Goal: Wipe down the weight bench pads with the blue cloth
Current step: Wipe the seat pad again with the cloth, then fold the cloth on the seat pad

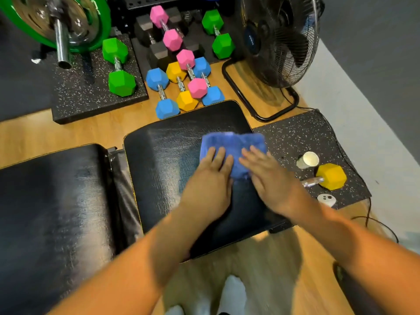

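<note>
A blue cloth lies on the far right part of the smaller black bench pad. Both my hands press flat on it. My left hand covers the cloth's left near part, and my right hand covers its right near part, close to the pad's right edge. Fingers of both hands are spread and point away from me. The cloth and hands look blurred. A larger black bench pad lies to the left, across a gap with metal frame parts.
Coloured dumbbells crowd the floor just beyond the pad. A floor fan stands at the back right. On a speckled mat to the right are a paper cup, a yellow dumbbell and a small white device. A green barbell plate is at back left.
</note>
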The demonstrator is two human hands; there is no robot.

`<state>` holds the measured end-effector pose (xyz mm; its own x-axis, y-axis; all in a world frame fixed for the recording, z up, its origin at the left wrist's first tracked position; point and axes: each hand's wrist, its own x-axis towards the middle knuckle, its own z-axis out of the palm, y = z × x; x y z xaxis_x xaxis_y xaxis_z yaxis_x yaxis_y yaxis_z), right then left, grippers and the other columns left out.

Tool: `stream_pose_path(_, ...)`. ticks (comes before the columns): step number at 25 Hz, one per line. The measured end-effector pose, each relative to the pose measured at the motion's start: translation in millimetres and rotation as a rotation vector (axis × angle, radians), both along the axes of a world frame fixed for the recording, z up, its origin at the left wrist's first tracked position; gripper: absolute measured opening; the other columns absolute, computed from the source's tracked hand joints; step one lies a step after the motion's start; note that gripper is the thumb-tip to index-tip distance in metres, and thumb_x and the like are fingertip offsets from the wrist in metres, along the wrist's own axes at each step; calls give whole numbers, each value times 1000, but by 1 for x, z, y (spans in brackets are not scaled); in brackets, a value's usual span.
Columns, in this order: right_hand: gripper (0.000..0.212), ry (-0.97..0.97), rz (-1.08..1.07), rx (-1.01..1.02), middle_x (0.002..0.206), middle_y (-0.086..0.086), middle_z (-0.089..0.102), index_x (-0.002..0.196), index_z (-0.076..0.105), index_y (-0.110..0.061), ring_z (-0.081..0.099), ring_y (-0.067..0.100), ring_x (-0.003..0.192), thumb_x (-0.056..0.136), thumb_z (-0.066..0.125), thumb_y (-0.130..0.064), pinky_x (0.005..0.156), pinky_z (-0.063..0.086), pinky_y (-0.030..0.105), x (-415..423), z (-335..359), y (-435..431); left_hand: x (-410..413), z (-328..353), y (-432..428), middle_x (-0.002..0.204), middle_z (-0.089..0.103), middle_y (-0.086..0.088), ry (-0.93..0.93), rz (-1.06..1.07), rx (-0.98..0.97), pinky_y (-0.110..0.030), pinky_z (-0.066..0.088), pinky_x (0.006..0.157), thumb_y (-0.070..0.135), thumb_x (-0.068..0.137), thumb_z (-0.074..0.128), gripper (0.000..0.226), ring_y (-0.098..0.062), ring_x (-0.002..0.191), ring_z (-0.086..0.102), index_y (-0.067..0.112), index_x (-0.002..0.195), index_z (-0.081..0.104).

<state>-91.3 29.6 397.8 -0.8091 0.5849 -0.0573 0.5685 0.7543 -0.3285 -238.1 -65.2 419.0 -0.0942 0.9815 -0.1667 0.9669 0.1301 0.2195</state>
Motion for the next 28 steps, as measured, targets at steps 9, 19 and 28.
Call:
stream_pose_path(9, 35, -11, -111, -93, 126, 21, 59, 124, 60, -4, 55, 38, 112, 90, 49, -6, 95, 46, 41, -91, 14, 115, -74, -15, 125, 140, 43, -19, 70, 35, -10, -41, 39, 98, 28, 96, 43, 48, -36, 129, 41, 9, 141, 38)
stream_pose_path(19, 39, 166, -152, -149, 136, 7, 57, 124, 60, -14, 48, 21, 130, 89, 47, -2, 104, 41, 31, -12, 9, 43, -10, 27, 61, 79, 71, -5, 301, -152, 12, -29, 45, 54, 10, 80, 53, 18, -28, 69, 69, 17, 88, 68)
stream_pose_path(28, 37, 186, -202, -406, 116, -9, 68, 119, 58, -26, 53, -11, 108, 88, 53, -6, 90, 25, -12, 152, 10, -89, 109, 9, -38, 44, 57, 1, 3, -510, 15, -20, 36, 34, 30, 44, 77, 25, -17, 37, 55, 21, 63, 63)
